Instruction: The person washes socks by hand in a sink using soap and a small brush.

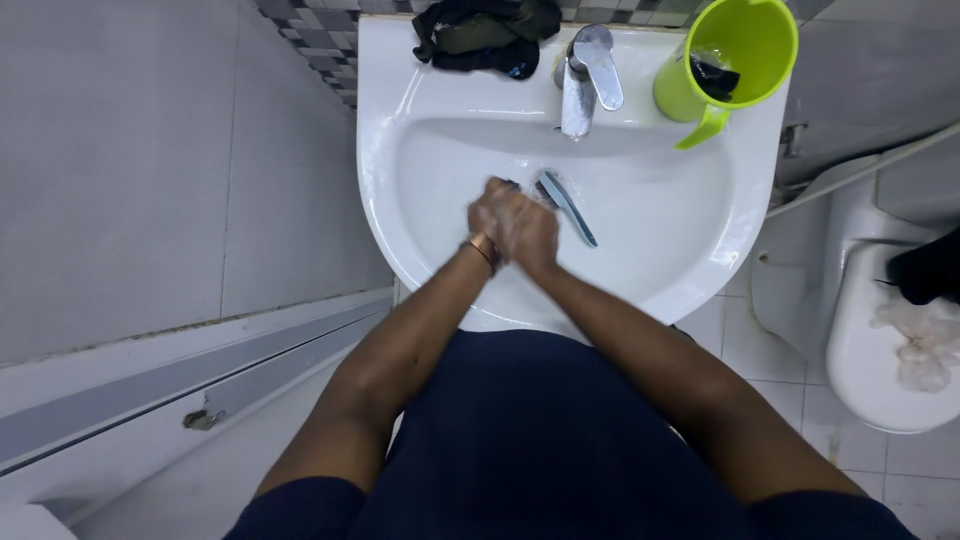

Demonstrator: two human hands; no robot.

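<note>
My left hand (493, 212) and my right hand (531, 238) are pressed together over the bowl of a white sink (660, 240), both wet and soapy. A thin bracelet circles the left wrist. The right hand's fingers fold over the left hand. A small dark bit shows just past the left fingertips; I cannot tell if it is held. A grey-blue brush (567, 208) lies in the bowl just right of the hands, apart from them, bristle end toward the tap (585, 75).
A dark bundle of cloth (485, 35) lies on the sink's back rim at the left. A lime-green jug (730, 60) stands on the rim at the right. A white toilet (890, 340) with pale cloth on it sits to the right. Grey tiled wall at left.
</note>
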